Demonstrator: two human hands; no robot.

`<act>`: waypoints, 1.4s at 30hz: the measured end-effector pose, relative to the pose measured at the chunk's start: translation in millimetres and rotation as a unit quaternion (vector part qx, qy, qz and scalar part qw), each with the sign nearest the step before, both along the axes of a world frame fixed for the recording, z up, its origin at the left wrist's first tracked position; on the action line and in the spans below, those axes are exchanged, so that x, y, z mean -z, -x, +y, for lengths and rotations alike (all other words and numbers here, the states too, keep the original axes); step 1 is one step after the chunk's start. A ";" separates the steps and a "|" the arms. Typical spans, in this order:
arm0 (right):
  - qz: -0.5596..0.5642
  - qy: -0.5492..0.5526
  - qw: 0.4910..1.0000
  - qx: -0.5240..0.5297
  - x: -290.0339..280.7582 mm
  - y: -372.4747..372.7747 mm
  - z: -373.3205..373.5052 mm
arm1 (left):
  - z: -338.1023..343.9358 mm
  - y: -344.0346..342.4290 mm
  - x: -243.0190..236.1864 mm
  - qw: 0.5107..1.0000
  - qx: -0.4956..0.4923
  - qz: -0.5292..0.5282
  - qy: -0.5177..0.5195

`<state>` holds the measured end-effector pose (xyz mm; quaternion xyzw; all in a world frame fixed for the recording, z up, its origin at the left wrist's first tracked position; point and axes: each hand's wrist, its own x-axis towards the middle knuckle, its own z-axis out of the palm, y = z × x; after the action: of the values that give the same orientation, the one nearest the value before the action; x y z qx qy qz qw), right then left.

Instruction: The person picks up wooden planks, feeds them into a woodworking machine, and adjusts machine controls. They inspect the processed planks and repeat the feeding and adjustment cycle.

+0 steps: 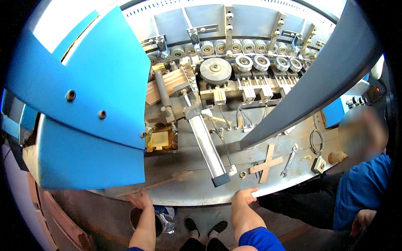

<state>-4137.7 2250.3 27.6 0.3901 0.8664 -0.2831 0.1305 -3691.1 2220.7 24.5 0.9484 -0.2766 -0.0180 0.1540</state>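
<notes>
Left hand (141, 199), mine: fingers loosely spread at edge of metal table (197, 194), near thin wooden strip (155, 183) lying there. Right hand (244, 195), mine: on same edge; cannot tell how closed. Beyond: cylinder (207, 146), slanting between; crossed wood pieces (266, 163); wrench (289, 161). Dark curved bar (310, 81) obstructs view, right. Blue cover (96, 121), left. Co-worker (362, 188), right.

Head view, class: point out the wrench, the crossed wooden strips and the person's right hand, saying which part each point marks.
Wrench (289, 161): head view, middle of its shaft.
Crossed wooden strips (266, 164): head view, where they cross.
Right hand (244, 195): head view, back of the hand.
</notes>
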 end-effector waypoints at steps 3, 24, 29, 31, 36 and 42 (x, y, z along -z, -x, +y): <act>0.004 -0.016 1.000 -0.005 10.2 0.9 7.6 | 7.5 3.2 18.2 0.952 -0.242 0.177 0.056; 0.000 -0.033 0.999 -0.007 -0.4 -0.9 1.6 | -19.4 51.6 49.1 0.912 -0.408 0.034 0.018; 0.011 -0.030 0.999 -0.017 10.1 -1.1 6.1 | -20.9 54.0 48.6 0.905 -0.421 0.056 0.026; 0.013 -0.027 0.999 -0.021 10.4 -1.3 6.7 | -20.7 51.8 49.7 0.905 -0.419 0.066 0.030; 0.013 -0.037 0.999 -0.021 3.3 -4.1 1.2 | -13.7 44.0 53.9 0.917 -0.387 0.079 0.063; 0.015 -0.061 0.998 -0.020 20.8 -0.4 6.9 | -21.3 52.9 44.0 0.905 -0.415 0.056 0.079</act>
<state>-4137.3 2257.1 6.8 0.3756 0.8915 -0.2332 0.0993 -3744.1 2199.3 -19.5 0.9596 0.1502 0.0159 0.2375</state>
